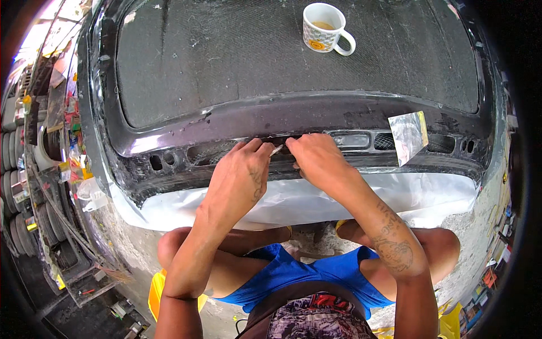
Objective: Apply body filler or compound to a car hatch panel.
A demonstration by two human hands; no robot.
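Observation:
A dark vehicle panel [186, 127], likely a hood lying inner side up, spans the space before me, its near edge cut with slots. Over the middle of that edge my left hand [243, 172] is closed, pinching a small thin pale piece [276, 150] at the fingertips. My right hand [322, 161] is closed just beside it, fingertips bent down at a dark slot; what it grips, if anything, is hidden. Right of my hands, a folded grey-white sheet [407, 138] with a yellowish edge rests on the panel.
A white patterned mug [324, 28] with brown liquid stands on the panel's dark lining. White plastic sheeting [271, 206] lies under the near edge. To the left are stacked tires [14, 192] and a cluttered rack [59, 164]. Tools and oddments [488, 282] lie far right.

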